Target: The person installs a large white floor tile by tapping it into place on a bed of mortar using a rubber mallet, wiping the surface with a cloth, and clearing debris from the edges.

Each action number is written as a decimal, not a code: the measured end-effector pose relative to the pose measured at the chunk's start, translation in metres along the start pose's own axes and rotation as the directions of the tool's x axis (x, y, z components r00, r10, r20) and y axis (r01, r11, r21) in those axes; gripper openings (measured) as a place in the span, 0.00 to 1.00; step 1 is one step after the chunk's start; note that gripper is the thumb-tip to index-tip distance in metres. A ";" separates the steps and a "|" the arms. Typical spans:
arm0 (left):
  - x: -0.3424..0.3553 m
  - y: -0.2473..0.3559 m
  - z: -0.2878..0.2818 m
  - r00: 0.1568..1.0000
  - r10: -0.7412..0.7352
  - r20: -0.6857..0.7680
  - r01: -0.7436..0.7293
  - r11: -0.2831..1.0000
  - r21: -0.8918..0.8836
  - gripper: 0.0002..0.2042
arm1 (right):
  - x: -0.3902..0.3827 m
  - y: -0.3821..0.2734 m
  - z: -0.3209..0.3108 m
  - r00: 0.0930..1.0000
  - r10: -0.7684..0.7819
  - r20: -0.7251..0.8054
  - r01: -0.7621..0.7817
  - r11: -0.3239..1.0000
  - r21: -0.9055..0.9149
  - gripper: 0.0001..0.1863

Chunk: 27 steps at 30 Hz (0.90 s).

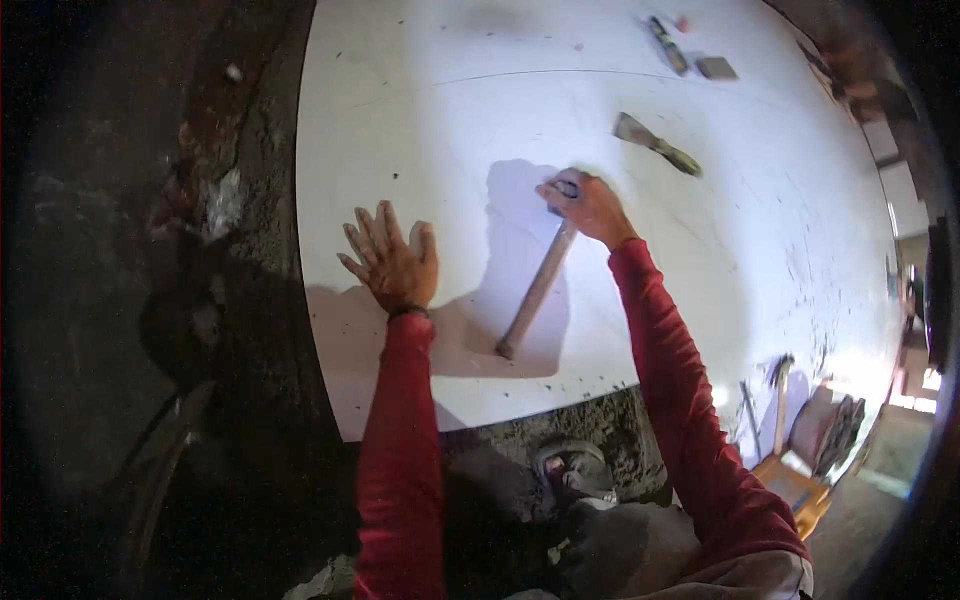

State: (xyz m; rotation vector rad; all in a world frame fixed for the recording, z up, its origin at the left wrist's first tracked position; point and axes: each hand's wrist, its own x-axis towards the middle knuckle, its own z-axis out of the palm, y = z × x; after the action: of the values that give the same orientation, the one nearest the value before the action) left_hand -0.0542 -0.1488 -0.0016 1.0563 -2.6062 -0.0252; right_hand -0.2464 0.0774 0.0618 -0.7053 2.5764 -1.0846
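My left hand (395,262) rests with its fingers spread on a large white sheet (390,150), near the sheet's left edge. To its right, my right hand (595,208) is closed around the dark metal head of a hammer (540,285). The hammer's wooden handle slants down and left from that hand, its end close to the sheet. My fingers hide most of the head. Beyond the right hand lies a flat-bladed tool like a scraper (655,143), with a dark, worn handle.
Farther off on the sheet are another hand tool (668,46), a small grey block (717,68) and a reddish bit (683,23). At the right, a second hammer (781,400) stands beside a yellow-brown wooden piece (800,492). Dark, rough ground (240,330) borders the sheet's left side.
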 end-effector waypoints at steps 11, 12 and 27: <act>-0.143 -0.099 -0.107 0.689 0.660 0.299 -0.594 0.751 -0.290 0.48 | -0.264 0.044 -0.078 0.929 0.362 -0.082 -0.253 0.779 0.573 0.18; -0.146 -0.102 -0.111 0.677 0.668 0.308 -0.602 0.744 -0.290 0.48 | -0.299 0.045 -0.090 0.886 0.447 -0.128 -0.248 0.687 0.683 0.17; -0.142 -0.106 -0.125 0.499 0.758 0.420 -0.750 0.621 -0.228 0.55 | -0.604 0.114 -0.054 0.336 0.913 -0.231 -0.090 0.276 0.957 0.09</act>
State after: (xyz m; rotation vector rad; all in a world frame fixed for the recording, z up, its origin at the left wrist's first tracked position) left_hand 0.1512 -0.1160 0.0603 -0.2664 -3.2827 -0.1144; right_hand 0.2060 0.4962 0.0458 1.2765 1.8272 -2.3457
